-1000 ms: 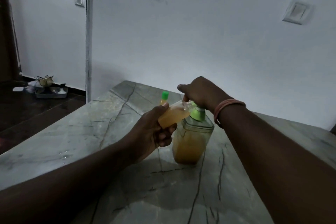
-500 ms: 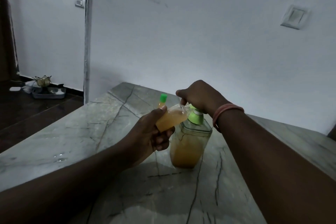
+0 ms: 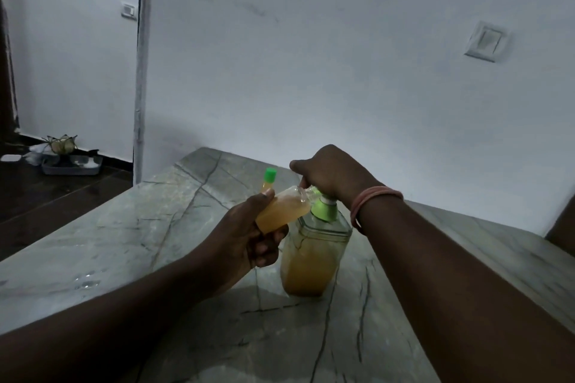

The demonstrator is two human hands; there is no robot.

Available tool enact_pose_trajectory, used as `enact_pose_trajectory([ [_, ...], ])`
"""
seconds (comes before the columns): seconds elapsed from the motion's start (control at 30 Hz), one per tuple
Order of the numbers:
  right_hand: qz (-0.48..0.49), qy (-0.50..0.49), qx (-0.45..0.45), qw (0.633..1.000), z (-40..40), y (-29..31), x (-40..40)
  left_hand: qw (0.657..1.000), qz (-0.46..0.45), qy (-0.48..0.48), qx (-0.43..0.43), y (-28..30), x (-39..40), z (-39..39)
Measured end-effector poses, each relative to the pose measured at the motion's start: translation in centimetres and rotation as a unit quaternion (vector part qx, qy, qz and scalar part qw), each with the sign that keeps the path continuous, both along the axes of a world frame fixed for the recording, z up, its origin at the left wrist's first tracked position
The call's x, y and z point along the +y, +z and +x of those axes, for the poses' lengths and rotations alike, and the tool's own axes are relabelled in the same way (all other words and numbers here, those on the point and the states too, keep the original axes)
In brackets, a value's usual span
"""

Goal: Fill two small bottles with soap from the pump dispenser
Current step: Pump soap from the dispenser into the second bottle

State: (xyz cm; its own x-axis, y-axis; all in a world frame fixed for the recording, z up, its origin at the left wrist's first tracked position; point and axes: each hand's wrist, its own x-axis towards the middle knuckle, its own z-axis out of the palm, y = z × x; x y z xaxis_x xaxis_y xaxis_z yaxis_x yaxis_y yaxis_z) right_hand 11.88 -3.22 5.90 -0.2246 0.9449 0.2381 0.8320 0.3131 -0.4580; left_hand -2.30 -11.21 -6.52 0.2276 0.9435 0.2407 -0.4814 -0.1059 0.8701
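Tilted small bottle [image 3: 284,208] holds amber soap, mostly full.

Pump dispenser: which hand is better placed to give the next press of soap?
Right. The right hand already rests on top of the pump dispenser. The left hand is occupied gripping the small bottle, tilted with its mouth towards the pump's spout.

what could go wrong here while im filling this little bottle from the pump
1. The small bottle, tilted in the left hand, is nearly full; another press could overflow onto the marble table.
2. The right hand hides the nozzle, so aim is unchecked.
3. The capped bottle behind could be knocked.
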Motion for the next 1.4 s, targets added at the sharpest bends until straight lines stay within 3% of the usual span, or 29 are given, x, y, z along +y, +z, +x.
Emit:
enact_pose_trajectory([
  [0.17, 0.024, 0.011, -0.104, 0.994, -0.4, 1.6, 0.2, 1.000, -0.004, 0.003, -0.004, 0.1, -0.1, 0.0],
  [0.37, 0.026, 0.011, 0.017, 0.999, 0.3, -0.4, 0.3, 1.000, 0.009, -0.004, 0.002, -0.1, 0.1, -0.1],
  [0.57, -0.014, 0.019, -0.047, 0.999, -0.1, 0.6, -0.1, 1.000, 0.009, 0.000, 0.004, -0.1, -0.1, 0.0],
  [0.67, 0.013, 0.033, -0.076, 0.996, -0.3, 1.3, -0.1, 1.000, 0.021, -0.006, 0.000, -0.2, 0.0, -0.1],
  [0.83, 0.005, 0.009, 0.008, 1.000, 0.3, -0.1, -0.1, 1.000, 0.026, -0.006, 0.004, -0.5, 0.5, -0.3],
  [1.13, 0.001, 0.021, -0.092, 0.996, -0.4, 1.7, -0.5, 1.000, 0.020, -0.011, -0.004, -0.5, 0.6, -0.4],
  [1.23, 0.018, 0.031, -0.036, 0.999, -0.3, 0.9, 0.0, 0.999, 0.033, -0.022, 0.000, -0.5, 0.6, -0.4],
  [1.3, -0.030, 0.016, 0.000, 0.999, 0.3, 0.1, 0.1, 0.999, 0.040, -0.027, -0.003, -0.5, 0.5, -0.3],
  [1.4, -0.065, -0.009, -0.011, 0.998, 0.3, 0.1, 0.0, 0.999, 0.030, -0.014, -0.007, -0.5, 0.5, -0.3],
])
